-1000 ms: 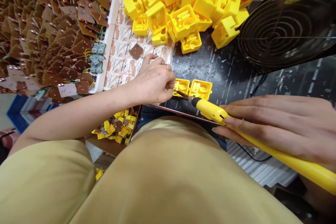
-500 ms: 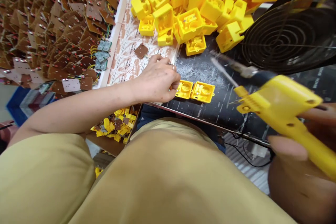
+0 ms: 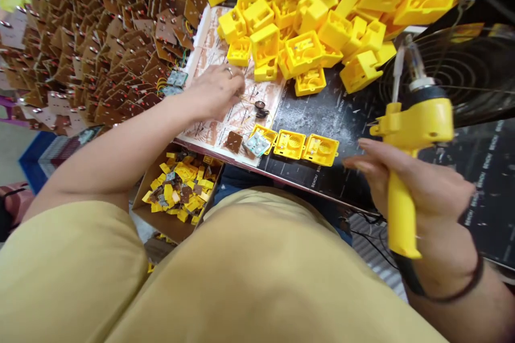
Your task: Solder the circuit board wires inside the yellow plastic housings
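My right hand point(image 3: 438, 187) grips a yellow soldering gun point(image 3: 420, 123), its metal tip and thin feed tube pointing up and away. Over the paper-covered part of the bench, my left hand point(image 3: 217, 91) hangs with its fingers bent down. Its fingertips are hidden, so I cannot tell whether they hold anything. Thin wires run close by to small dark round parts point(image 3: 260, 110). A green circuit board point(image 3: 258, 143) lies tilted on the leftmost of three open yellow cases point(image 3: 288, 144) in a row. Beside it rests a small brown board point(image 3: 234, 142).
Yellow cases point(image 3: 306, 48) are heaped at the back. Many brown boards point(image 3: 108, 43) with wires fill the left side. A dark round fan grille point(image 3: 442, 69) stands at the back right. Below the bench edge sits a carton point(image 3: 151, 214) of yellow pieces.
My left hand has moved left, off the yellow cases, uncovering the green board and dark round parts. My right hand has swung the soldering gun more upright and come further into view.
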`<action>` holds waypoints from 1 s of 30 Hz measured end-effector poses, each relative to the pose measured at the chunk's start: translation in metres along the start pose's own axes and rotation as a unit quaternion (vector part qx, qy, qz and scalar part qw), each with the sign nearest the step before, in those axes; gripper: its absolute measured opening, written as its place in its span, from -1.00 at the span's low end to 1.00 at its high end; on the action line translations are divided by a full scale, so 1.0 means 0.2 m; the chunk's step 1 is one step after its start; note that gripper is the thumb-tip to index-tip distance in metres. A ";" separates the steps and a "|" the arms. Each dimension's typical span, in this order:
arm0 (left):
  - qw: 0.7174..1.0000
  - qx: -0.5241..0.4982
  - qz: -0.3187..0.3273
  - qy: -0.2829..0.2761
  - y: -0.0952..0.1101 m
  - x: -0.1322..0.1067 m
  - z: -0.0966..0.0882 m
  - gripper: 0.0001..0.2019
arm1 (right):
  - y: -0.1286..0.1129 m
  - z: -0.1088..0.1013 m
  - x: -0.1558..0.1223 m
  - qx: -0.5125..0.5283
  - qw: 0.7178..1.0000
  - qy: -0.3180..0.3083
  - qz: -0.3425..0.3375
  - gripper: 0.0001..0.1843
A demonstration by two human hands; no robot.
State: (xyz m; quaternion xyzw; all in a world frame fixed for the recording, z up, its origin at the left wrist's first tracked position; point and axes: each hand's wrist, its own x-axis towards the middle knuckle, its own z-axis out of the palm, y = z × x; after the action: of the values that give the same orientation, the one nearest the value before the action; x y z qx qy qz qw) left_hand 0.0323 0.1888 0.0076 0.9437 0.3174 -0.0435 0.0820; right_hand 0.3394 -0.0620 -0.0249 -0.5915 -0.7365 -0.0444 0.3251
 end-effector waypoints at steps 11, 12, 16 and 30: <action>0.956 -0.287 -0.062 0.028 0.17 -0.21 -0.07 -0.74 | -0.07 0.16 0.12 0.048 0.995 -0.039 -0.081 -0.50; 0.952 -0.299 -0.065 0.021 0.17 -0.22 -0.06 -0.73 | -0.10 0.18 0.13 0.046 0.995 -0.034 -0.076 -0.51; 0.949 -0.307 -0.067 -0.022 0.08 -0.19 -0.11 -0.66 | -0.17 0.24 0.13 0.054 0.997 -0.016 -0.050 -0.50; 0.963 -0.259 -0.081 0.003 0.05 -0.19 -0.12 -0.57 | -0.15 0.20 0.09 0.090 0.995 -0.039 -0.023 -0.40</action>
State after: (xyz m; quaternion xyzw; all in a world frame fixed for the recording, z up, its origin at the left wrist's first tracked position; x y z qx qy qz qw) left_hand 0.0087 0.1625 0.0366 0.8618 0.3932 0.0366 0.3185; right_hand 0.2942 -0.0372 -0.0366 -0.5443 -0.7629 0.0373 0.3469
